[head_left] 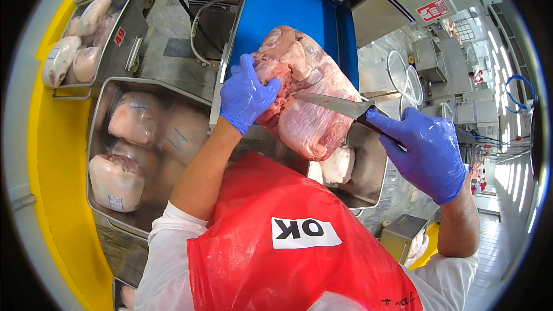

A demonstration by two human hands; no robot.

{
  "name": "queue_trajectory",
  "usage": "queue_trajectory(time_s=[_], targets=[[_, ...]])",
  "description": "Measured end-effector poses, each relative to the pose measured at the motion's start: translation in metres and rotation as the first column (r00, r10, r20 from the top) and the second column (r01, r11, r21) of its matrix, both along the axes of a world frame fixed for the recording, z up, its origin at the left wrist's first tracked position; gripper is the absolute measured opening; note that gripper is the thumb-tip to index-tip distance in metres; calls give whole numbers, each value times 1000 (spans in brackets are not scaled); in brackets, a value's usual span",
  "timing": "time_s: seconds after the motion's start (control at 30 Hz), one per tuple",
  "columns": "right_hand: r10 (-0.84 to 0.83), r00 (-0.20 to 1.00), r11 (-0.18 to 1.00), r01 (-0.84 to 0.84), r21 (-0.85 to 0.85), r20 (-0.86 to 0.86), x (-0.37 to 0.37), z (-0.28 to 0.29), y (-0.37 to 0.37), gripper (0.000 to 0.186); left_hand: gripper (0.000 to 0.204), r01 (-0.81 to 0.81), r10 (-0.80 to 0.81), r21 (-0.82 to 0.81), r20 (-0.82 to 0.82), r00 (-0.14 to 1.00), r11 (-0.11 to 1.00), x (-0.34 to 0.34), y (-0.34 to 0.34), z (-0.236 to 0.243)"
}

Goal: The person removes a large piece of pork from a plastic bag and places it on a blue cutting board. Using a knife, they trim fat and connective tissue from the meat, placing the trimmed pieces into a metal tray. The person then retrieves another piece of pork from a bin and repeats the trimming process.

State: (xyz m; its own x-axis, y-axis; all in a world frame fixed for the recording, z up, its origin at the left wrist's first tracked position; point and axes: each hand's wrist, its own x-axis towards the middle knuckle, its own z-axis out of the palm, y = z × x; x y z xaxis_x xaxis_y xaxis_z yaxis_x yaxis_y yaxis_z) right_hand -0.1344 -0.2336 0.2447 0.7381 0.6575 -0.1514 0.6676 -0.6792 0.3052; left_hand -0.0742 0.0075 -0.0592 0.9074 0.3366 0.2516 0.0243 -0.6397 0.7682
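My left hand (246,97) is curled shut on the upper left edge of the raw meat cut (308,95), fingers dug into the flesh. My right hand (427,151) is wrapped tight round the black handle of the knife (337,105), whose blade points left from that fist, its tip resting on the meat's middle. The meat's long axis runs from upper left down to lower right, between both hands, above the steel tray (368,173). Both forearms rise from below

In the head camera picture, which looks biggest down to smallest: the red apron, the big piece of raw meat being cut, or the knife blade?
1. Red apron, though it sits nearest the camera, which inflates it.
2. Raw meat, gripped by the left hand.
3. Knife blade, clearly the smallest, held by the right hand.
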Motion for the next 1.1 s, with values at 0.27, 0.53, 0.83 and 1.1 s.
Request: queue_trajectory(time_s=[0.27,0.53,0.83,1.1], targets=[[-71,998,994,70,82,-3,-9,-47,-18,41,63,1,-3,-30,-55,998,1000,-2,0,4],[-306,949,925,314,212,-71,-57,-102,-46,47,61,47,-51,-39,-103,993,998,-3,5,10],[-447,894,817,428,386,-46,-90,-132,-52,49,66,60,-61,-18,-64,996,998,0,3,8],[-185,977,975,168,147,109,-54,-43,-31,42,69,78,-77,13,-83,994,997,-5,3,13]])
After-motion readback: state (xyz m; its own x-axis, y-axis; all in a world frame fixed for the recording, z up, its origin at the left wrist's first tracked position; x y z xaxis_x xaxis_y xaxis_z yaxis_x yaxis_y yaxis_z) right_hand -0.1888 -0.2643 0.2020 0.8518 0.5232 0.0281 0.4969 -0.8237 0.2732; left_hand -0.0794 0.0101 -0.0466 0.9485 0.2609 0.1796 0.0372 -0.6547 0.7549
